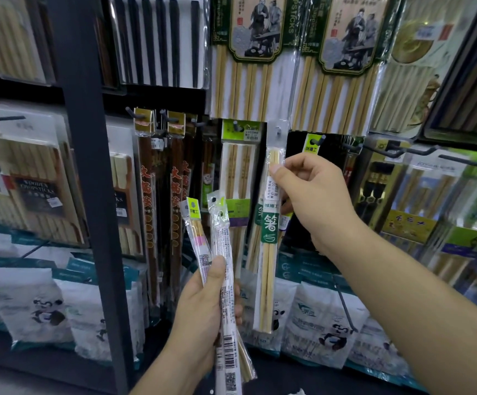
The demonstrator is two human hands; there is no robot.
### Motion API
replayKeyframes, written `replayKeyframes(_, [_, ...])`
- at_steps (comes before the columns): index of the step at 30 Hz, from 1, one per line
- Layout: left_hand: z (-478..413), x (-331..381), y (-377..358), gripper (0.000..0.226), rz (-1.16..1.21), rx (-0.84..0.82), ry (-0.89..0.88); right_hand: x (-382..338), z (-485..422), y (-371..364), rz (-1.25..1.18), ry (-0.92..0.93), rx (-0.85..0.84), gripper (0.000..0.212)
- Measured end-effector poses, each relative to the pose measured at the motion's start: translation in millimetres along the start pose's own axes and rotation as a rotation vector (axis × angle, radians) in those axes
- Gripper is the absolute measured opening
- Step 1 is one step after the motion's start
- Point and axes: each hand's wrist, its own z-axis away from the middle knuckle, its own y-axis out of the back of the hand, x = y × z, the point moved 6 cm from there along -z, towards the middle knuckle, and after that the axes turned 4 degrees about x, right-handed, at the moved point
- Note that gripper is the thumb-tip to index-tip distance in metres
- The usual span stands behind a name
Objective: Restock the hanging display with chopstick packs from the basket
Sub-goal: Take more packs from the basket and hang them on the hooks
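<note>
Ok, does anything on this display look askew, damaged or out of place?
Nothing stands out: the hung packs sit straight on their hooks. The right hand pinches one pack with its top at a hook. The left hand grips spare packs, slightly fanned, with no visible damage.

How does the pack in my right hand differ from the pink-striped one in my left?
The green pack has a green label; the pink pack, a pink stripe. The green pack stands upright, pinched by the right hand; the pink pack tilts, gripped with a second pack by the left hand. Both hold pale chopsticks in clear sleeves.
</note>
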Motion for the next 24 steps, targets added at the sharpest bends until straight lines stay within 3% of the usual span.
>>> replayKeyframes(11, [-6.4,3.8,3.2,0.058,-0.081,0.009,-0.043,16.8,-6.7,-4.0,-0.044,-0.144,-0.002,0.014])
replayKeyframes(21, [-6.5,2.3,-0.3,0.053,-0.049,-0.116,-0.056,31.2,-2.0,3.1,0.297,-0.097,0.081,0.035])
replayKeyframes(24, [-7.4,2.1,1.2,0.067,-0.160,-0.078,-0.101,35.0,19.1,-7.6,0.296,-0.138,-0.037,0.035])
